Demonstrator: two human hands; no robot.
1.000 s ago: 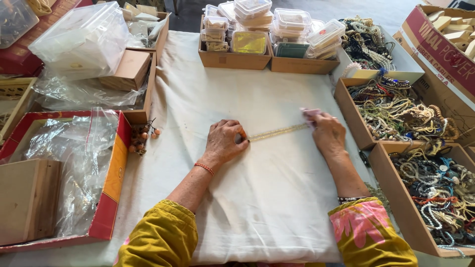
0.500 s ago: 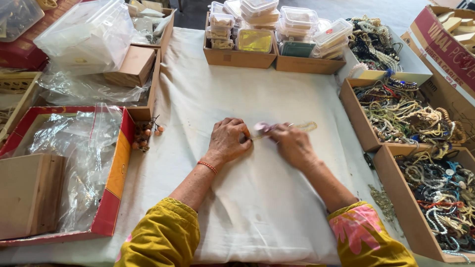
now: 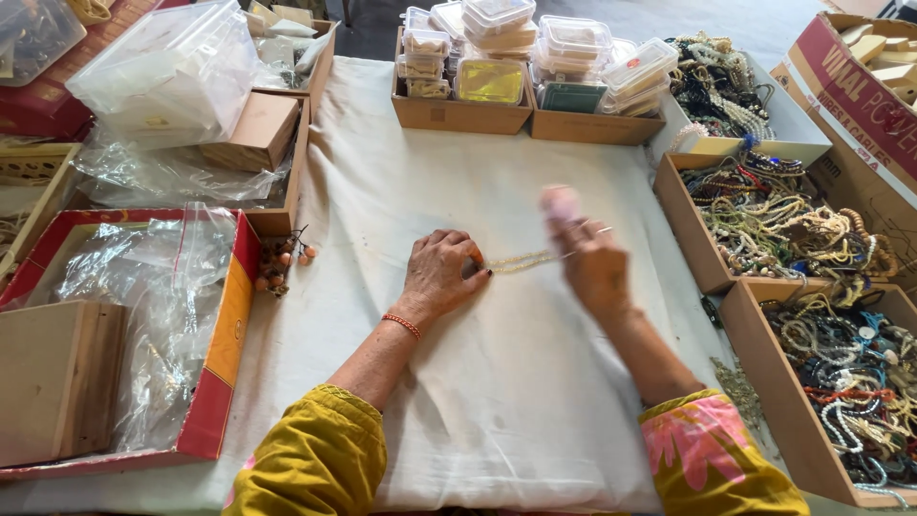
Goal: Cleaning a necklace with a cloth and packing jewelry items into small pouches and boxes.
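Work in hand: a pale bead strand (image 3: pixel 521 261) lies on the white cloth (image 3: pixel 497 401) between the two hands, running roughly left to right
Left hand: the left hand (image 3: pixel 441 275) rests knuckles up on the cloth, fingers curled down onto the near end of the strand, pinning it there
Right hand: the right hand (image 3: pixel 585 260) is blurred with motion just beside the strand's far end, fingers raised; whether it grips the strand I cannot tell, and a pinkish blur (image 3: pixel 560 203) sits at its fingertips
Done so far: judging by how it lies, the strand is drawn out along the cloth and held at one end; it looks only partly straightened
Left to do: the far end does not look settled, and nothing shows the strand packed or put away
Bench: the bench is covered by the creased white cloth, with open room in front of the hands
Left side: a red-edged cardboard tray (image 3: pixel 225 334) holds clear plastic bags, a small cluster of orange beads (image 3: pixel 280 266) lies just beside it, and a wooden box (image 3: pixel 57 377) sits in its near corner
Far edge: cardboard trays carry stacked clear plastic containers (image 3: pixel 535 48)
Right side: open cardboard boxes (image 3: pixel 690 225) are heaped with tangled necklaces (image 3: pixel 793 220) of many colours
Room: only the crowded worktop and a strip of grey floor beyond show
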